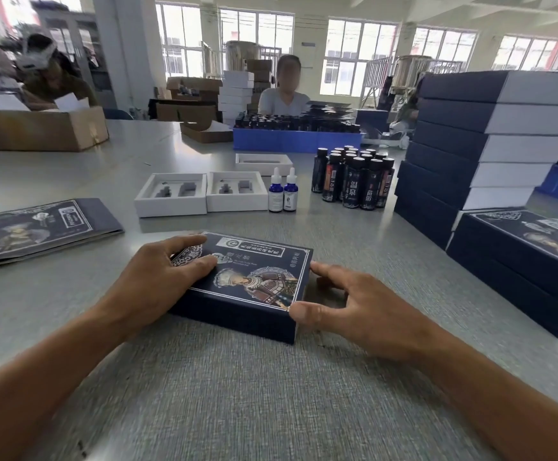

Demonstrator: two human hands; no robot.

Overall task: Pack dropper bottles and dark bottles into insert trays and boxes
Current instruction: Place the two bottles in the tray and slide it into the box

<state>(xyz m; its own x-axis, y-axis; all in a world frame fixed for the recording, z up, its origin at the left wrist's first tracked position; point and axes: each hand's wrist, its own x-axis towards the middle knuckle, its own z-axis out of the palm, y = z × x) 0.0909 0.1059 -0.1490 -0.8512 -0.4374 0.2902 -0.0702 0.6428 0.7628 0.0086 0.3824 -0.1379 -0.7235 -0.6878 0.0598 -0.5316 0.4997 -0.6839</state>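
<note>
A closed dark blue printed box [254, 287] lies on the grey table in front of me. My left hand [158, 277] rests flat on its left top edge. My right hand [347, 304] touches the box's right side with thumb and fingers spread. Behind the box stand two empty white insert trays [171, 194] [237, 191], with a third [264, 163] farther back. Two blue dropper bottles [283, 191] with white caps stand right of the trays. A cluster of several dark bottles [354, 178] stands right of those.
A tall stack of dark blue boxes [470, 154] rises at the right, with more boxes [520, 257] below it. Flat printed sleeves [48, 227] lie at the left. A blue crate of dark bottles [297, 138] and a seated person are behind. A cardboard box [38, 128] sits far left.
</note>
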